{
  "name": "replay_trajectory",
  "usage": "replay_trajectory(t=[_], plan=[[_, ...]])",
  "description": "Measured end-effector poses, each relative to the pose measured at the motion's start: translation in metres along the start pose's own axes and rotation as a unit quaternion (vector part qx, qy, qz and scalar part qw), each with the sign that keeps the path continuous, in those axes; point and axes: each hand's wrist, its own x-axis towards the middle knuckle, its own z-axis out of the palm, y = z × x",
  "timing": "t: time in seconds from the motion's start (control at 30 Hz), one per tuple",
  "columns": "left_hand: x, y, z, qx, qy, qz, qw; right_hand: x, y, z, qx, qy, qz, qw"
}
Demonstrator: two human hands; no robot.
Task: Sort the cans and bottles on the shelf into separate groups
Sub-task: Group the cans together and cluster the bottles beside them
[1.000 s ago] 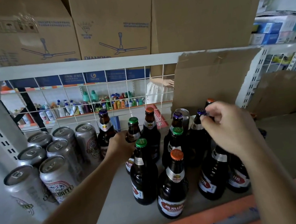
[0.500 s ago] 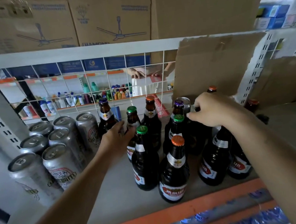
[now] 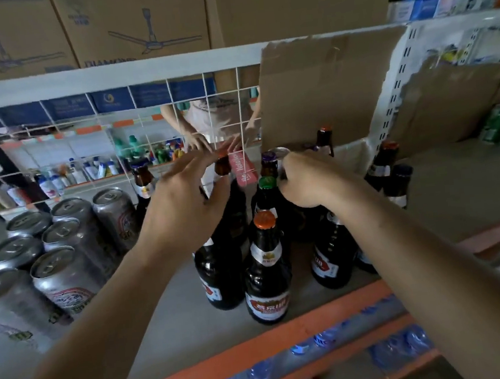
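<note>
You are in a shop, at a stocked aisle. A white steel rack point(image 3: 388, 107) with an orange-edged shelf point(image 3: 259, 345) carries beer bottles point(image 3: 264, 268) and silver cans point(image 3: 63, 276). Ceiling-fan cartons point(image 3: 138, 22) sit above and bottled water point(image 3: 398, 346) below. Through the wire grid point(image 3: 169, 111), another aisle holds small bottles point(image 3: 95, 170).

Cans point(image 3: 62, 240) grouped on shelf point(image 3: 464, 185) left, bottles point(image 3: 266, 268) center-right, one can point(image 3: 279, 155) behind bottles.
</note>
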Motion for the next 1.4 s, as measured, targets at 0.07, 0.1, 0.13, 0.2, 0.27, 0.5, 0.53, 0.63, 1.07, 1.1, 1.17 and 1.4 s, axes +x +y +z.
replay_trajectory(t=[0.07,0.1,0.13,0.2,0.27,0.5,0.53,0.63,1.07,1.1,1.17,1.4], plan=[[0.006,0.011,0.003,0.018,-0.051,0.024,0.998,-0.003,0.007,-0.002,0.016,-0.007,-0.004,1.0],[0.009,0.016,0.005,0.03,-0.077,0.028,0.996,-0.004,0.01,-0.003,0.027,-0.007,-0.007,1.0],[0.013,0.023,0.008,0.038,-0.097,0.029,0.994,-0.005,0.014,-0.004,0.036,-0.006,-0.009,0.999],[0.018,0.032,0.015,0.031,-0.128,0.022,0.991,-0.004,0.022,-0.006,0.05,-0.007,0.001,0.999],[0.023,0.039,0.023,0.027,-0.162,0.003,0.986,-0.001,0.03,-0.009,0.04,-0.01,0.025,0.999],[0.024,0.04,0.037,0.031,-0.169,-0.011,0.985,0.016,0.044,-0.022,0.076,-0.082,0.094,0.989],[0.022,0.039,0.035,0.03,-0.169,-0.012,0.985,0.018,0.045,-0.026,0.083,-0.09,0.096,0.988],[0.012,0.035,0.028,0.027,-0.158,-0.017,0.987,0.026,0.047,-0.029,0.032,-0.128,0.097,0.986],[-0.007,0.034,0.02,0.039,-0.125,0.001,0.991,0.049,0.048,-0.017,-0.213,-0.248,0.144,0.934],[-0.006,0.035,0.021,0.041,-0.125,0.0,0.991,0.049,0.05,-0.017,-0.201,-0.247,0.146,0.937],[-0.004,0.037,0.025,0.036,-0.13,-0.003,0.991,0.05,0.053,-0.014,-0.19,-0.242,0.147,0.94],[-0.001,0.042,0.035,0.026,-0.151,-0.009,0.988,0.047,0.063,-0.011,-0.142,-0.21,0.125,0.959]])
